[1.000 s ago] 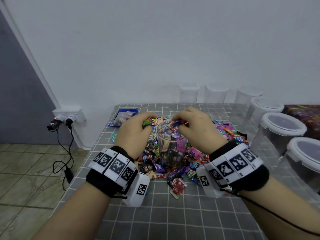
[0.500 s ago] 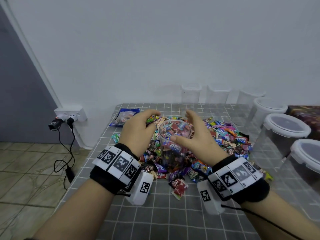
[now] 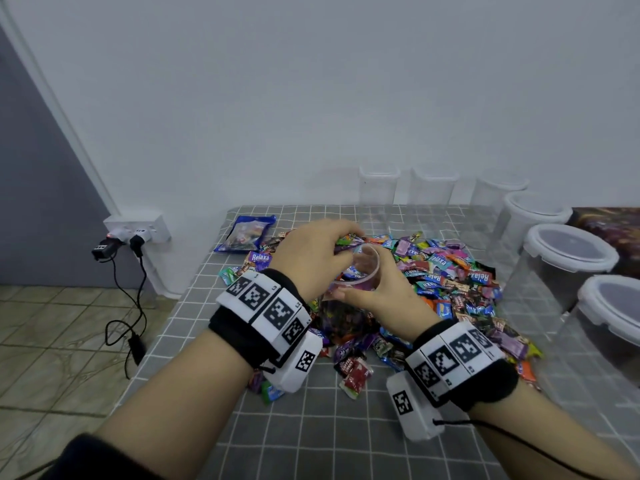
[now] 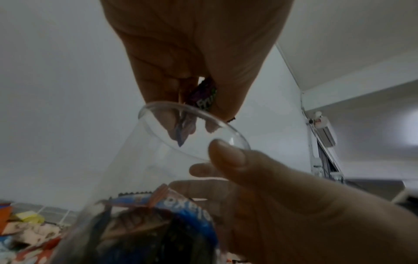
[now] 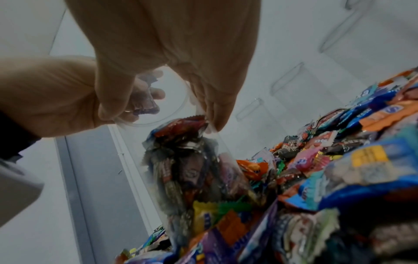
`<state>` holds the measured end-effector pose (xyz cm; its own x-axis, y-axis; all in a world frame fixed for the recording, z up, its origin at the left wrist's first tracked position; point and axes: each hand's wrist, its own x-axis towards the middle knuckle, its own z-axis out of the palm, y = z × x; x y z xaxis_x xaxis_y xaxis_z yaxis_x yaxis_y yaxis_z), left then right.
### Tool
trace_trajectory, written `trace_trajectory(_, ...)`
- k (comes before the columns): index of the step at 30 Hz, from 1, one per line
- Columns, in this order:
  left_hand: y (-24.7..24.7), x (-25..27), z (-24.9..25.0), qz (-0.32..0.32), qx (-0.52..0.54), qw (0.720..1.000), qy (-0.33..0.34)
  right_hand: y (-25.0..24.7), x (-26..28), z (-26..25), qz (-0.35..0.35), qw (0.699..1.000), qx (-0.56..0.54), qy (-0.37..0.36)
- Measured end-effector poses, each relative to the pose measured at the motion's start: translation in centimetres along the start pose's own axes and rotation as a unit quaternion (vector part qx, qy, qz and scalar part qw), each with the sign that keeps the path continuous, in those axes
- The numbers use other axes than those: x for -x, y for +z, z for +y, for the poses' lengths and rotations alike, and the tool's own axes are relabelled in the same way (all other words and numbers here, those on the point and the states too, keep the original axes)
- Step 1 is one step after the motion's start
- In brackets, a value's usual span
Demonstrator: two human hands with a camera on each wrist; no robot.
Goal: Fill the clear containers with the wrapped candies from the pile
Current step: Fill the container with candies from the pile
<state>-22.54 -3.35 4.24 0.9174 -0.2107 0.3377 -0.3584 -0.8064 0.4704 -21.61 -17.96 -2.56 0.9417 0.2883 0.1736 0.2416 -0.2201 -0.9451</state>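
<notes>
Since half a second ago, my left hand (image 3: 311,261) has swung over the clear container's (image 3: 349,306) mouth, and the container now tilts leftward. My right hand (image 3: 377,292) grips it near the rim, thumb (image 4: 228,155) outside, fingers (image 5: 217,107) curled round the far wall. My left fingers (image 4: 167,89) pinch wrapped candies (image 4: 203,96) just above the rim. Beyond, the candy pile (image 3: 450,282) spreads over the table (image 3: 311,427). Lidded containers (image 3: 568,251) line the right edge.
</notes>
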Motion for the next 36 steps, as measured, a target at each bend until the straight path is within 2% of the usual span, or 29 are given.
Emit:
trace_trajectory(3,0.2,-0.2,0.0,-0.022,-0.070,0.997,0.005,0.0,0.0,0.1,0.001,1.000,-0.002,-0.006)
trace_trajectory(8,0.2,-0.2,0.4,-0.036,-0.126,0.991,0.008,0.2,0.1,-0.3,0.006,1.000,-0.017,-0.009)
trace_trajectory(14,0.2,-0.1,0.4,-0.033,-0.111,0.993,0.009,-0.1,0.1,-0.2,-0.006,1.000,-0.024,-0.008)
trace_trajectory(17,0.2,0.6,0.2,0.023,-0.037,0.999,0.007,-0.1,0.3,-0.4,-0.011,1.000,-0.008,-0.006)
trace_trajectory(21,0.1,2.3,-0.7,0.140,0.044,0.989,-0.003,-0.5,0.5,-0.8,-0.013,1.000,0.018,-0.010)
trace_trajectory(24,-0.2,3.3,-1.8,0.164,0.046,0.984,-0.049,-1.0,0.6,-0.9,-0.036,0.993,0.112,0.003)
trace_trajectory(26,-0.3,3.8,-2.6,0.134,0.015,0.987,-0.089,-1.7,0.5,-0.9,-0.076,0.976,0.205,0.021)
trace_trajectory(30,-0.2,4.1,-3.9,-0.003,-0.097,0.986,-0.134,-3.5,0.4,-0.5,-0.138,0.922,0.352,0.088)
trace_trajectory(33,0.7,4.0,-4.7,-0.118,-0.165,0.967,-0.155,-4.5,0.3,-0.2,-0.145,0.881,0.437,0.107)
trace_trajectory(36,2.2,3.8,-5.8,-0.221,-0.186,0.939,-0.184,-5.1,0.5,0.3,-0.158,0.840,0.502,0.130)
